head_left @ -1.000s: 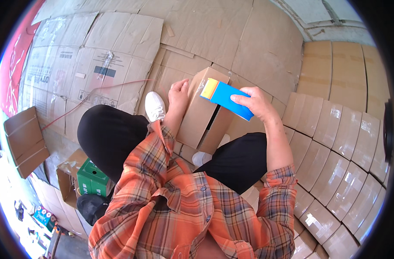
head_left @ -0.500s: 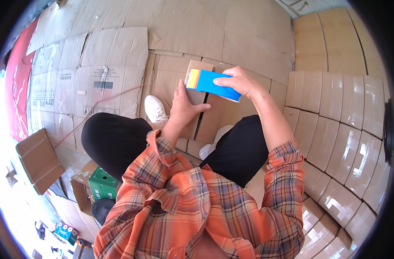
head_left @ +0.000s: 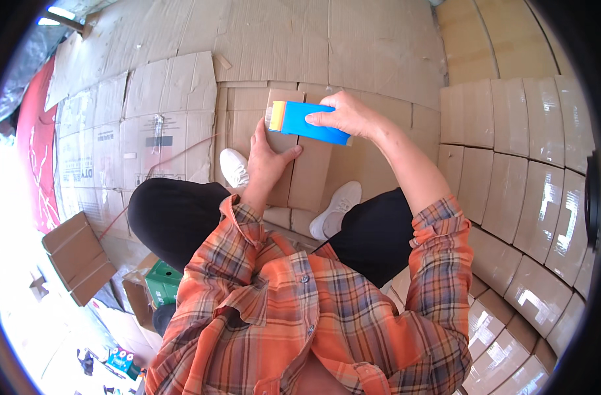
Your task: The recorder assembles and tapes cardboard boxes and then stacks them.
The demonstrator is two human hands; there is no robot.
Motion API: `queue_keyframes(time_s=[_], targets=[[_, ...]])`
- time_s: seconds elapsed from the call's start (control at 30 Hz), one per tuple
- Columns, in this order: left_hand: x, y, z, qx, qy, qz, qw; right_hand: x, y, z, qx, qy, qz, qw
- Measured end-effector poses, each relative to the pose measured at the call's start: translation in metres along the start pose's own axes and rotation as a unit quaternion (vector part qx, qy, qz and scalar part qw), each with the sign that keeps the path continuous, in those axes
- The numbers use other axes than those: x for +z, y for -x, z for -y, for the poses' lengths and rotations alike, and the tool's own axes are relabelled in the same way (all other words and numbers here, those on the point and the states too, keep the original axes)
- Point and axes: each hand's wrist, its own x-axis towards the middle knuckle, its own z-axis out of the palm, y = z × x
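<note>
Orange plaid shirt (head_left: 300,316), black trousers (head_left: 175,217), white shoes (head_left: 337,207)

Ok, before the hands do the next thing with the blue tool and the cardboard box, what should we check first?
1. Right hand grips the blue tool: ok.
2. Left hand lies flat on the cardboard box, steadying it: ok.
3. Tool's yellow end over the box: ok.
4. Tool touching the box: cannot tell.
5. Left fingers away from the tool's end: not ok, they sit just below it.
6. White shoes off the box: cannot tell.
</note>
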Motion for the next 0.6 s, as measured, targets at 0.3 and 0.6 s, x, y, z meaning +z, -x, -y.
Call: queue_keyframes(time_s=[0.3,0.6], targets=[[0.0,-0.001,-0.001,0.0,-0.006,-0.003,1.0,-0.012,0.022,-0.009,0.005,-0.023,-0.011,1.0],[0.003,-0.001,0.003,0.009,-0.003,0.002,1.0,-0.015,0.023,-0.016,0.024,-0.042,0.002,0.999]])
